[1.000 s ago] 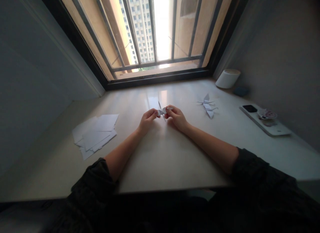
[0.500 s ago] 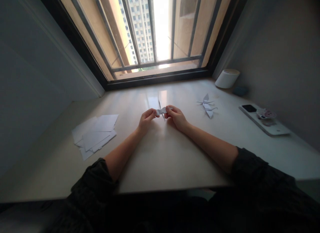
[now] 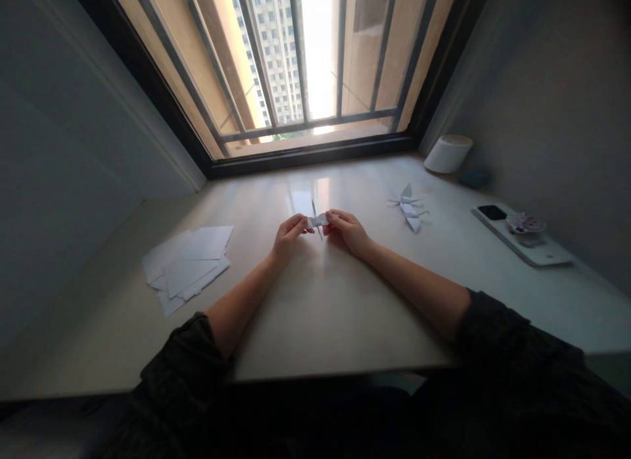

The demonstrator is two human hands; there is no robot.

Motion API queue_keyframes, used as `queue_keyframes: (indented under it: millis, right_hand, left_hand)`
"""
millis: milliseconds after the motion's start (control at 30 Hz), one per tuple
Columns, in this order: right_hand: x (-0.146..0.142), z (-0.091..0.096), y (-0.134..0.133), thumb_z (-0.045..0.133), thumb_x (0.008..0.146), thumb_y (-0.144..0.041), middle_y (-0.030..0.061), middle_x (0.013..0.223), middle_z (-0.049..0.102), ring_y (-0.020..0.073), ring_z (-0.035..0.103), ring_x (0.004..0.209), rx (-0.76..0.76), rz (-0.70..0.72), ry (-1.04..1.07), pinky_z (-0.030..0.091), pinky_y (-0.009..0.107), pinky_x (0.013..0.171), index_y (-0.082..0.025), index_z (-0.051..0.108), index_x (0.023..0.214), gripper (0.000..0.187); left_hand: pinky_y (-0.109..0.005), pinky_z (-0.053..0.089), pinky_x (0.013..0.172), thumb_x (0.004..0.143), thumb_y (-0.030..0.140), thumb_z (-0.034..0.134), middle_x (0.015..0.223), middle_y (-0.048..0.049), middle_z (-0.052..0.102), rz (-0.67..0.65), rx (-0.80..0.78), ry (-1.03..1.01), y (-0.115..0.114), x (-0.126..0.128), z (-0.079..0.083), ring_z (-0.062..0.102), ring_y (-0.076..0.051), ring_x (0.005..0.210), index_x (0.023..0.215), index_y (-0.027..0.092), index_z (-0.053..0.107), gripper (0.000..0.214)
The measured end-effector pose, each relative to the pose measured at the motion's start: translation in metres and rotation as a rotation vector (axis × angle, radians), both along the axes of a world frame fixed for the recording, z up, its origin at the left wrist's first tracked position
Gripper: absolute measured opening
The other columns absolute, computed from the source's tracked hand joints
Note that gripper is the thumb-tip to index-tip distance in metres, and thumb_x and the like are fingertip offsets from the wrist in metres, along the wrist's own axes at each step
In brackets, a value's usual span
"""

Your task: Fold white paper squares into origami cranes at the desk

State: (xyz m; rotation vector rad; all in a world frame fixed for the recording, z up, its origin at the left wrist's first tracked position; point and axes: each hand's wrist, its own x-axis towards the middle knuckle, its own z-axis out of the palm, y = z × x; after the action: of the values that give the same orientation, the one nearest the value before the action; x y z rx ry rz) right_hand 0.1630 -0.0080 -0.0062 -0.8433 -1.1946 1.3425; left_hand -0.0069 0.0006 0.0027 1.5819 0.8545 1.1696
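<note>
A small folded white paper crane (image 3: 318, 220) is held above the middle of the tabletop, its thin points sticking out away from me and toward me. My left hand (image 3: 290, 234) pinches one wing of it between thumb and fingers. On the opposite wing, my right hand (image 3: 346, 229) has a similar pinch, covering most of that side. Two finished-looking paper cranes (image 3: 409, 209) lie close together on the table to the right of my hands.
Loose white paper sheets (image 3: 190, 265) lie overlapping at the left of the pale table (image 3: 315, 327). On the right rests a phone (image 3: 542, 252) with a round attachment. A white cup-like object (image 3: 447, 154) stands in the back right corner, below a barred window (image 3: 315, 64).
My right fingers have shifted slightly to the left on the wing, covering its outer tip. The crane's thin points have tilted a little; my left hand is nearly still.
</note>
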Motion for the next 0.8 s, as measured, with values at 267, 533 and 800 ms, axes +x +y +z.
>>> queue_keyframes:
  millis: [267,533,800]
  right_hand:
    - [0.0006,-0.0015,-0.0016,0.066,0.071,-0.061,-0.0023,0.058,0.054,0.0101,0.046,0.055,0.021,0.049,-0.139,0.032,0.025,0.055,-0.018,0.055,0.062,0.046]
    - [0.0001,-0.0001,-0.0008,0.061,0.075,-0.064,-0.0017,0.058,0.055,0.0115,0.048,0.057,0.078,0.054,-0.147,0.035,0.027,0.060,-0.018,0.055,0.062,0.048]
    - [0.0002,-0.0062,0.0024,0.058,0.078,-0.063,-0.0010,0.061,0.056,0.0120,0.049,0.060,0.094,0.103,-0.109,0.039,0.028,0.066,-0.018,0.057,0.064,0.047]
  left_hand:
    - [-0.027,0.039,0.067,0.086,0.046,0.052,0.064,-0.0006,0.058,-0.032,0.035,0.107,0.0020,-0.0003,-0.0039,0.051,-0.014,0.066,0.066,0.017,0.061,0.037]
    - [-0.027,0.039,0.067,0.083,0.051,0.057,0.063,-0.0001,0.059,-0.049,-0.053,0.052,0.0025,0.0005,-0.0035,0.052,-0.013,0.064,0.067,0.017,0.061,0.038]
    - [-0.027,0.039,0.070,0.081,0.051,0.058,0.065,-0.0018,0.062,-0.069,-0.114,0.018,0.0032,-0.0017,-0.0013,0.053,-0.014,0.067,0.066,0.016,0.065,0.038]
